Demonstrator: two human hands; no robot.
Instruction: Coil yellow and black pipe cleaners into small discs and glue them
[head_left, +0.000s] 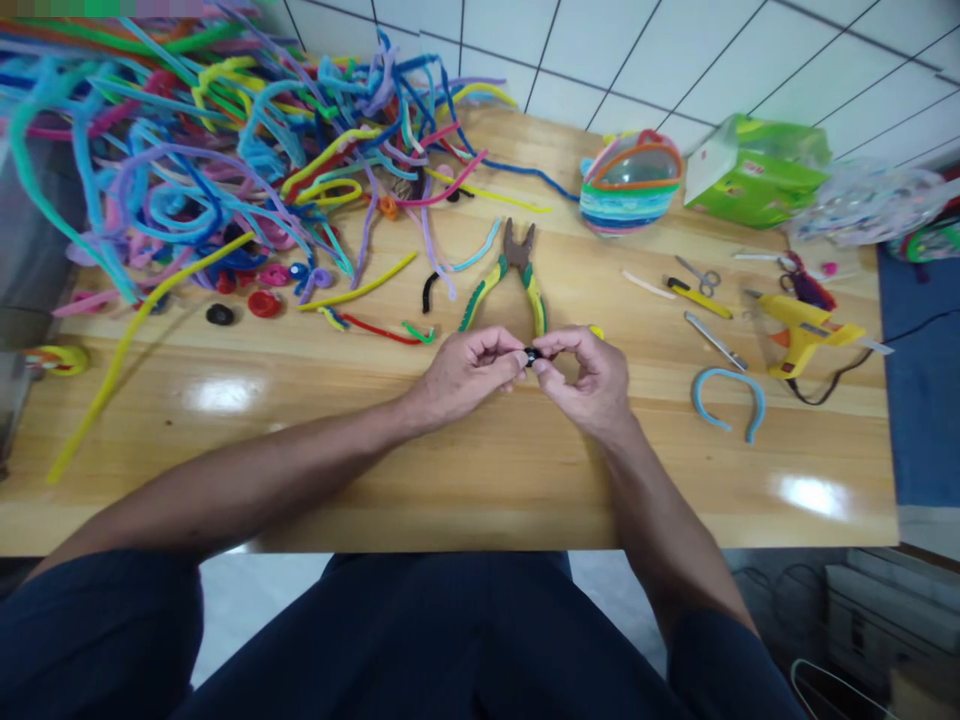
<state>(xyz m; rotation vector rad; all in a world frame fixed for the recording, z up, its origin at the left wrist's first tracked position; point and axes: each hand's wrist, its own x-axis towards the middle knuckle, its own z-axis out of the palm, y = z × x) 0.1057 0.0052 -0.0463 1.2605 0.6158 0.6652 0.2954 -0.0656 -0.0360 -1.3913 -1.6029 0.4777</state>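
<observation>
A small black piece (531,356) is pinched between the fingertips of both hands over the middle of the wooden table (480,470). My left hand (472,370) holds its left side with thumb and forefinger. From the right, my right hand (589,378) grips it in the same way. Just beyond the hands lie pliers (517,255) with green and yellow handles, their jaws spread and pointing away. Part of a small yellow thing (596,331) shows behind my right hand.
Tangled pipe cleaners (255,150) cover the back left. A striped, colourful bowl-like object (631,185) and a green package (757,170) stand at the back. Rightward lie a yellow cutter (699,297), scissors (705,282), a glue gun (806,332) and a bent blue piece (699,395).
</observation>
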